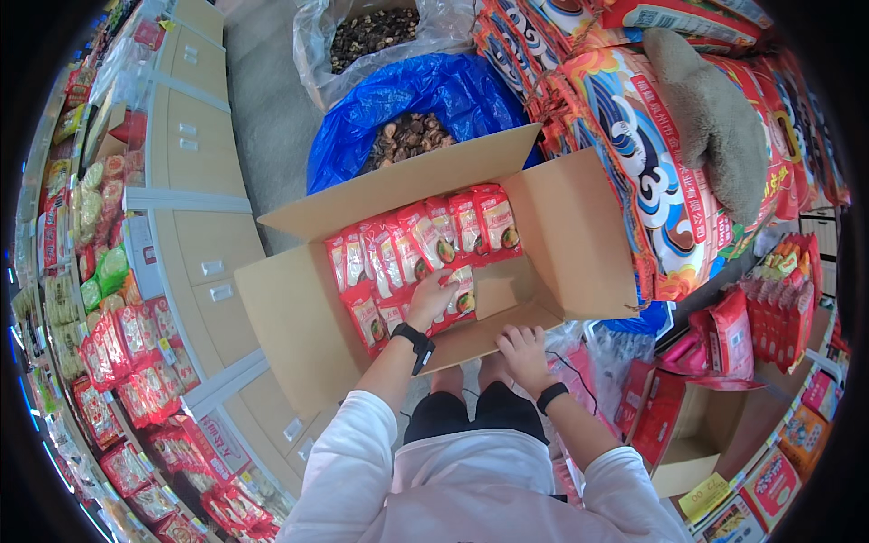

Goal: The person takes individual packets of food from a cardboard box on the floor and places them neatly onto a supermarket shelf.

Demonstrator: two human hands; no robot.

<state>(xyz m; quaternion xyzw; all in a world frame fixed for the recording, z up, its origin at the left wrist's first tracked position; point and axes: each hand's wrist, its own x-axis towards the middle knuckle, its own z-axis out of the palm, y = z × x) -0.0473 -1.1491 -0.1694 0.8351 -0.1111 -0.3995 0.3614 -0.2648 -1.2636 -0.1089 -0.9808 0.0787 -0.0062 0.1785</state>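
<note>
An opened cardboard box (506, 339) stands before me with its flaps spread. Red-and-white plastic food packets (411, 254) fill its far side in a row, with more packets on the near left. My left hand (433, 298) reaches inside, its fingers on a packet (464, 295) near the middle; whether they grip it is hard to tell. Right of that packet the brown bottom of the box shows. My right hand (524, 349) rests over the near edge of the box, towards its right corner, fingers bent on the cardboard.
Beyond the box are a blue plastic bag (339, 132) of dried mushrooms and a clear bag (305, 51) of dark dried goods. Printed sacks (652, 156) with a grey cloth (713, 122) are piled at right. Cabinets (197, 237) and stocked shelves line the left; an open red carton (662, 421) stands lower right.
</note>
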